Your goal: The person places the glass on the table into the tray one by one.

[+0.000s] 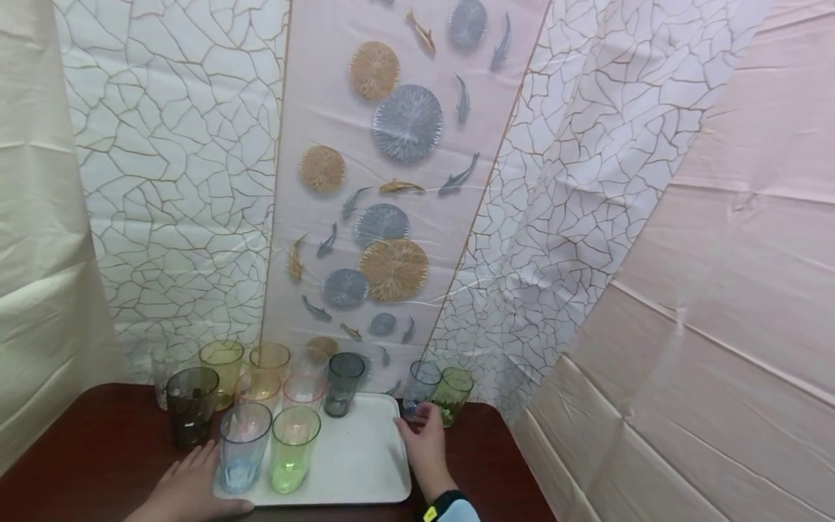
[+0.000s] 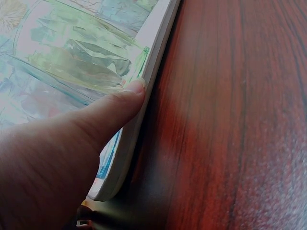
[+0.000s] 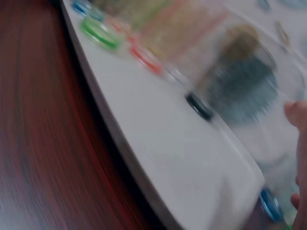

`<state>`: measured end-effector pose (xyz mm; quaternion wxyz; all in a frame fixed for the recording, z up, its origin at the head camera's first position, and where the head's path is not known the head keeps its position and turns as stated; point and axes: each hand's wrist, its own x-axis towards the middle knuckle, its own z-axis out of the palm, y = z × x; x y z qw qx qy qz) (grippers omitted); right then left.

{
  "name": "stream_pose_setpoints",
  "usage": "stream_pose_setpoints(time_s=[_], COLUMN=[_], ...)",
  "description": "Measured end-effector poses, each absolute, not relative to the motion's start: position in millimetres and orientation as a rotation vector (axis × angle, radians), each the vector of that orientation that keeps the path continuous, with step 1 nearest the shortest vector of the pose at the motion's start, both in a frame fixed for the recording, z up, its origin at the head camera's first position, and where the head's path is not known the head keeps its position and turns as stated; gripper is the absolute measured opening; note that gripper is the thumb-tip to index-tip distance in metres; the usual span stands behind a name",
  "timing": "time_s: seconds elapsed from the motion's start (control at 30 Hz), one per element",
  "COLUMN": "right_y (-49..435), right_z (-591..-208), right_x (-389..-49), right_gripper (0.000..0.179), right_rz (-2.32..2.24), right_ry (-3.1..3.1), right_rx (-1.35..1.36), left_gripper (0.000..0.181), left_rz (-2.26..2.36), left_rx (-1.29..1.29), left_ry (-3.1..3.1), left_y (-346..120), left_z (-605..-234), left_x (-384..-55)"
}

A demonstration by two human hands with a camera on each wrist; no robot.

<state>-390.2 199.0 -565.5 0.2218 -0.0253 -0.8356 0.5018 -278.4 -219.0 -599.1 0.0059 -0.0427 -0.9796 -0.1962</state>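
My left hand point(image 1: 185, 486) rests at the front left corner of a white tray point(image 1: 365, 464), its thumb lying along the front rim in the left wrist view. Right beside it on the tray stand a light blue tumbler point(image 1: 241, 475) and a light green tumbler point(image 1: 288, 475). On the other side, my right hand point(image 1: 427, 446) is just past the tray's right edge, thumb and fingers apart. Close to its fingertips stands a blue tumbler point(image 1: 424, 377), partly hidden behind the hand, with a green tumbler point(image 1: 459, 380) to its right.
A dark grey tumbler point(image 1: 343, 384) stands upright at the tray's back, beside pink-rimmed and orange tumblers point(image 1: 269, 355). Left of the tray are a dark brown tumbler point(image 1: 191, 417), a yellow one point(image 1: 225, 362) and a clear one point(image 1: 163, 366). A patterned curtain point(image 1: 352, 145) hangs behind the brown table point(image 1: 78, 464).
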Motion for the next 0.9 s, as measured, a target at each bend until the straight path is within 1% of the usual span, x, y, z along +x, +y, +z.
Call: stream_pose_setpoints(time_s=[0.13,0.23,0.3,0.47,0.53,0.67,0.9], right_y=[235.1,257.4,269.1,287.1,290.8,294.8,297.8], right_z=[-569.0,-567.6,-566.1,-567.0,-568.4,-568.9,-564.4], right_x=[-397.0,-407.2,-415.8,-440.1,-448.3,-457.5,-463.4], right_gripper=[0.056,0.059,0.067,0.096,0.101,0.100,0.088], right_rz=[1.308,1.290,1.286,1.296,1.346,1.483,1.496], right_ry=[-2.198,-2.181,-2.199,-2.279,-2.296,-2.276,-2.296], right_rx=[-0.209,-0.305,-0.344,-0.341,-0.297,-0.208,-0.180], left_gripper=[0.147,0.146,0.146,0.144,0.145,0.145,0.143], left_rz=[-0.621,-0.631,-0.638,-0.628,-0.624,-0.620,-0.605], left_rx=[-0.125,-0.115,-0.107,-0.123,-0.132,-0.140,-0.142], left_ry=[-3.083,-3.105,-3.114,-3.096,-3.088,-3.086,-3.069], left_y=[-219.2,-218.8,-218.4,-218.9,-219.8,-220.5,-219.1], left_z=[-599.1,-596.1,-593.9,-593.2,-594.8,-596.4,-593.0], left_x=[-277.2,-276.3,-275.8,-275.0,-275.9,-277.0,-274.0])
